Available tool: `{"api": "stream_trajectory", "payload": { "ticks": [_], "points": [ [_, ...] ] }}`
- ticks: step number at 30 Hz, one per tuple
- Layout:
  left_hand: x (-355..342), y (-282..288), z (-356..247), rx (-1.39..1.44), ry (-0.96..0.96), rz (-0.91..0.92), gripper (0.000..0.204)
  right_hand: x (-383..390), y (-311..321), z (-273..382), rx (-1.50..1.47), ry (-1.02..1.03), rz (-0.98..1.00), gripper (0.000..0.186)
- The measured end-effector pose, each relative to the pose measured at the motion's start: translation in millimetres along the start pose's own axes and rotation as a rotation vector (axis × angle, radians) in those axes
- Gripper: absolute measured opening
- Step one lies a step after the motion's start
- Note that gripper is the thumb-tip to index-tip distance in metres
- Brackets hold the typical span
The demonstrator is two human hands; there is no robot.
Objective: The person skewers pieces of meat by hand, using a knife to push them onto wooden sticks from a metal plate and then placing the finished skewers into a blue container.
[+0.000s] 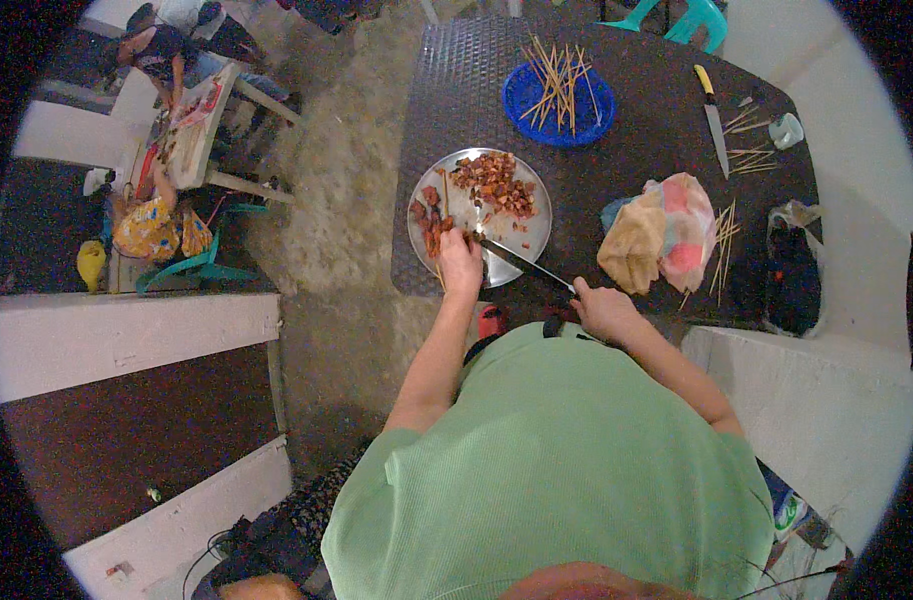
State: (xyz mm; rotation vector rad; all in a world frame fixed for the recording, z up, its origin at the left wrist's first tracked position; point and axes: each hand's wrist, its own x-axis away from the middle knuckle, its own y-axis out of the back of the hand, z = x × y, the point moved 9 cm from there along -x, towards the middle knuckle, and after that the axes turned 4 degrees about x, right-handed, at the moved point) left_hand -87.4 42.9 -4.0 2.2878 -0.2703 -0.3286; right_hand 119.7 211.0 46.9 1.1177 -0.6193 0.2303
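A dark woven tabletop (637,110) fills the upper middle of the view, with one person in a green shirt (567,460) leaning over its near edge. On it stands one round metal plate (532,235), carrying two groups of reddish-brown meat: a heap of small cut pieces (495,182) on its far side and a strip of larger pieces (432,222) along its left rim. Behind the plate sits one blue round basket (522,95) with a bundle of bamboo skewers (560,82) laid across it. To the right lies one crumpled cloth (657,238) in pink, yellow and tan, and past it one dark bag (792,275) at the table's right edge. Two loose clusters of skewers lie on the table: one beside the cloth (725,235), one farther back (749,158).

There are two knives. One with a yellow handle (712,115) lies unused at the far right. The other, a long-bladed knife (522,262), is clamped in the right hand (602,308), its tip reaching onto the plate. The left hand (461,262) rests on the plate's near rim, fingers pressed down on the meat just beside the blade tip. The two hands are apart, joined only by the knife's length.
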Motion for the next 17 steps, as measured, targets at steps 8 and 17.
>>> {"api": "stream_trajectory", "payload": {
  "ticks": [8,17],
  "points": [
    [-6,2,-34,0.062,-0.155,-0.050,0.022,-5,29,-30,-0.212,0.041,-0.380,0.029],
    [-41,-25,-113,0.139,-0.436,0.057,0.032,0,47,-76,-0.248,-0.095,-0.369,0.040]
  ]
}}
